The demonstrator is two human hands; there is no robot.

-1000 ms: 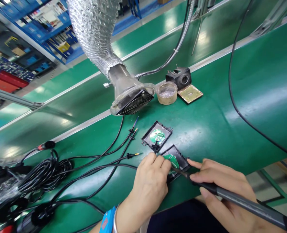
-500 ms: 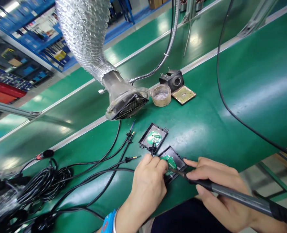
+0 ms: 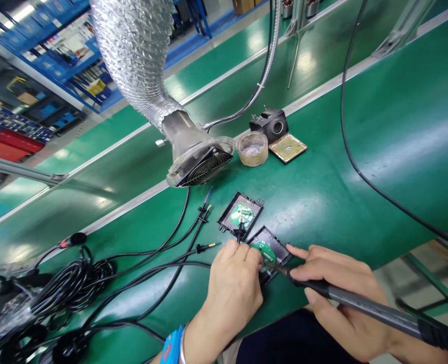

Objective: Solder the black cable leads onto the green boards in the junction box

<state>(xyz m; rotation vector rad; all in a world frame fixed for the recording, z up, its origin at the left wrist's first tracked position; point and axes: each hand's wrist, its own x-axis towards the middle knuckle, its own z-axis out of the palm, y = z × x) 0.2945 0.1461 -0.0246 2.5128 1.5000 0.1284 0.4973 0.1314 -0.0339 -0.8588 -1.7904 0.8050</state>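
I have the right hand (image 3: 350, 278) clamped on a soldering iron (image 3: 375, 307) at the circuit board (image 3: 263, 248) in the nearer black case (image 3: 276, 241) on the desk (image 3: 314, 202); the left hand (image 3: 236, 280) curls alongside; its hold I cannot tell.

The head-worn camera over there faces forward and down, aslant, close above the left hand (image 3: 234, 283), the right hand (image 3: 343, 296) and the green surface (image 3: 322, 187).

Ahead of your fingers (image 3: 318, 270): silver duct (image 3: 136, 60), grilled hood (image 3: 204, 168) above the counter (image 3: 322, 177). Farther off, to their left: blue shelving (image 3: 57, 71), yellow box (image 3: 96, 87), red bins (image 3: 4, 150).
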